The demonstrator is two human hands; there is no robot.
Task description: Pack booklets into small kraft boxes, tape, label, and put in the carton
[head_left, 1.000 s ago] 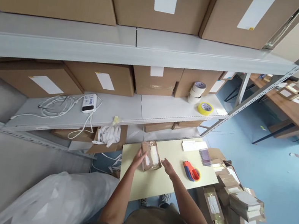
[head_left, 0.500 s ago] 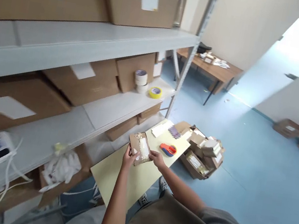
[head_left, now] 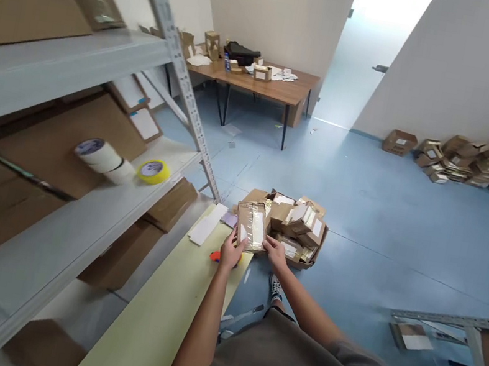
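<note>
Between my two hands is a small cardboard box [head_left: 250, 225], with clear tape and white labels on its top face. My left hand [head_left: 231, 250] grips its near left corner, thumb on top. At the near right corner, my right hand [head_left: 274, 253] holds it by the edge. The box hangs above the far end of a pale yellow board [head_left: 157, 300]. Partly hidden under my left hand lies an orange tape dispenser [head_left: 215, 256]. A large open carton [head_left: 306, 263] heaped with small taped boxes stands on the floor just beyond.
White cards [head_left: 207, 225] lie on the board's far end. To the left a grey metal shelf [head_left: 52, 225] holds cartons, white tape rolls [head_left: 98, 155] and a yellow tape roll [head_left: 154, 171]. A wooden table [head_left: 284, 91] stands at the back; stacked boxes [head_left: 467, 156] sit by the right wall.
My view has swung to the right. Both hands have carried the small box from over the board towards the heaped carton, still gripping it.
</note>
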